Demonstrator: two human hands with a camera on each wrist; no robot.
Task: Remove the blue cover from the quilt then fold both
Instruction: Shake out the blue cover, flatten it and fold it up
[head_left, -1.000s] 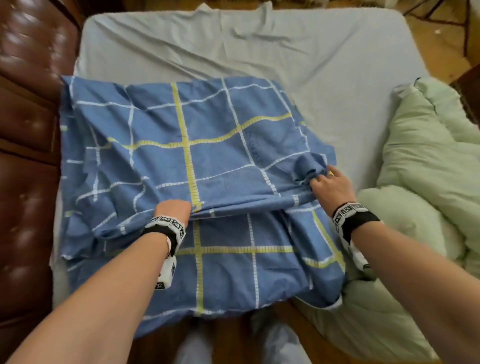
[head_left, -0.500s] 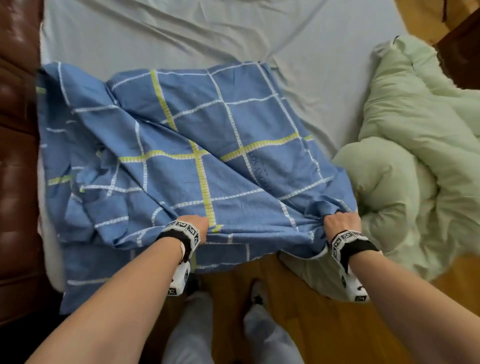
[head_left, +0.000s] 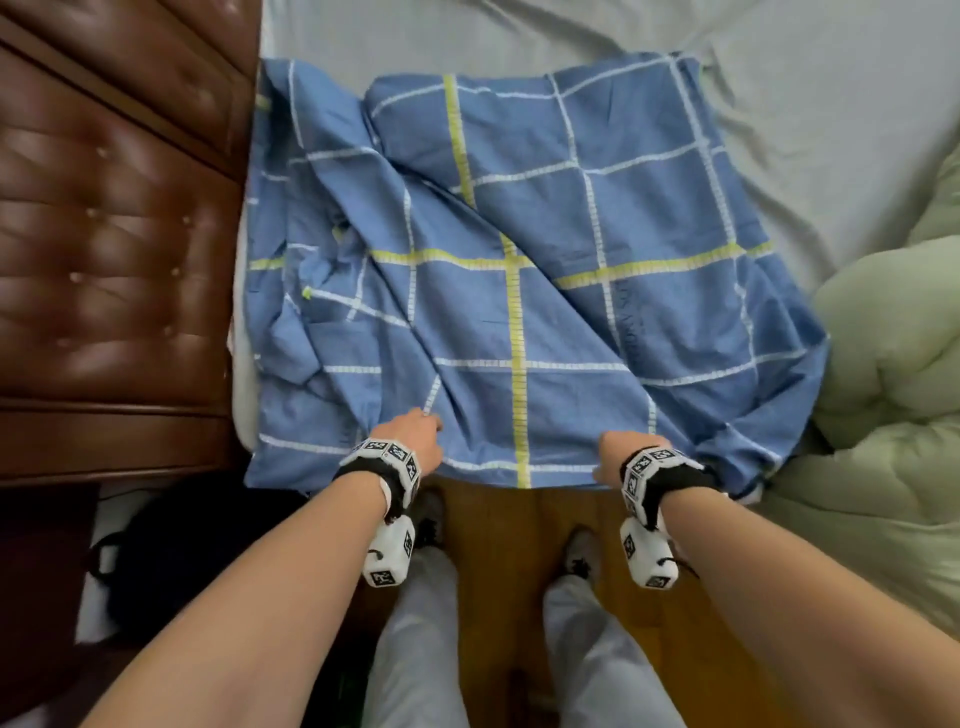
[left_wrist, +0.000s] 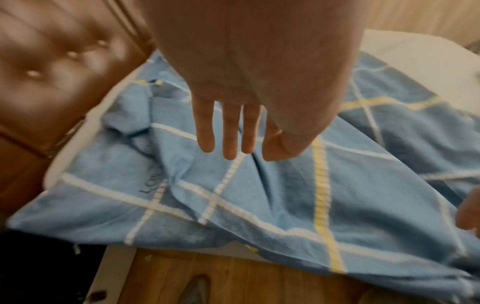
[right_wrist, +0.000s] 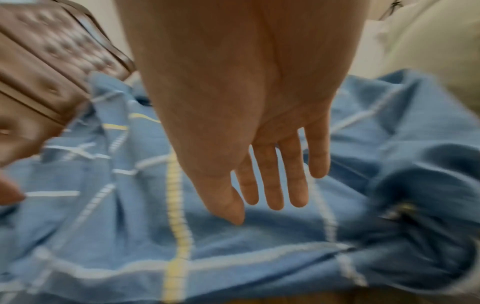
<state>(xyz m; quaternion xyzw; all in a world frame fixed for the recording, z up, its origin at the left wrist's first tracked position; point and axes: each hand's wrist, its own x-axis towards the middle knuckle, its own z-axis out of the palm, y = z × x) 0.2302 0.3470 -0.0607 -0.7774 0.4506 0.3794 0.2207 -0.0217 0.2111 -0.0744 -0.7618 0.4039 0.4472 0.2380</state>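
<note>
The blue checked cover lies folded and creased on the bed, its near edge hanging slightly over the mattress side. My left hand is at that near edge, left of the yellow stripe; in the left wrist view its fingers are straight just above the cover. My right hand is at the same edge, right of the stripe, its fingers also straight over the cover. Neither hand holds anything. The pale green quilt is bunched up at the right, touching the cover's right side.
A brown tufted leather headboard runs along the left. The grey bed sheet shows beyond the cover. My legs and shoes stand on the wooden floor below the bed edge. A dark bag lies on the floor at the left.
Both hands pulled the cover's folded layer toward the near bed edge, then let go; their fingers are now straight. The view has tilted down toward the floor.
</note>
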